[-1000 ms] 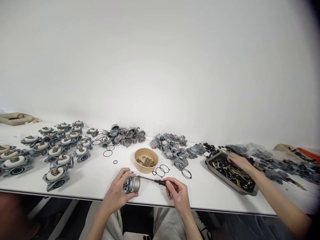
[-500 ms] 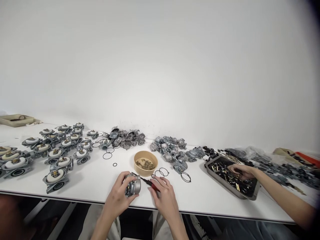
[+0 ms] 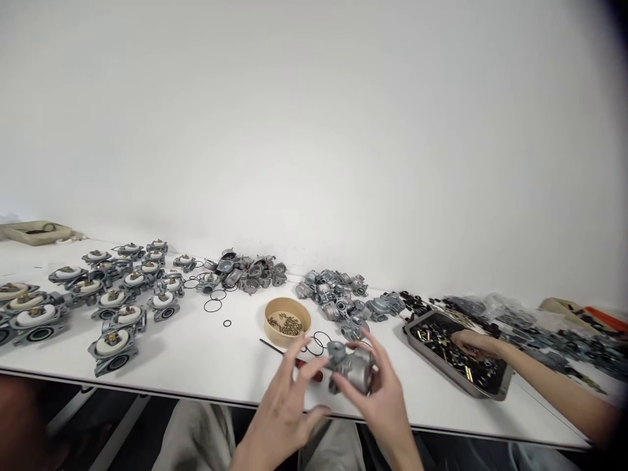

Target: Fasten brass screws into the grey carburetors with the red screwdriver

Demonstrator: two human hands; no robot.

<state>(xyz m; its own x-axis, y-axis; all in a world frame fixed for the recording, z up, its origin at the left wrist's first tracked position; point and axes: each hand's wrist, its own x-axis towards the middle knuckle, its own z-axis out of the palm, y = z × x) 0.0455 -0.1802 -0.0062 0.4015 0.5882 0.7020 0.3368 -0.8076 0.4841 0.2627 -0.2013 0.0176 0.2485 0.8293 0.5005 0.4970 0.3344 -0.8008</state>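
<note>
My right hand [image 3: 387,402] is closed around a grey metal carburetor [image 3: 354,367], held just above the front edge of the white table [image 3: 196,356]. My left hand [image 3: 287,402] hovers beside it with fingers spread, its fingertips close to the part's left side and holding nothing. A thin screwdriver [image 3: 279,348] with a red handle lies on the table behind my left hand, its handle partly hidden by my fingers. A tan bowl [image 3: 267,320] of small brass screws stands just beyond it. The hands are slightly blurred.
Several white-capped carburetor bodies [image 3: 112,343] are laid out at the left. Piles of grey castings [image 3: 248,269] [image 3: 338,294] and black O-rings [image 3: 213,305] lie further back. Another person's hand [image 3: 471,343] reaches into a metal tray [image 3: 411,325] of small parts at the right.
The screwdriver has been put down on the table. The carburetor passed from my left hand to my right and moved rightwards. My left hand opened. The other person's hand stays in the tray.
</note>
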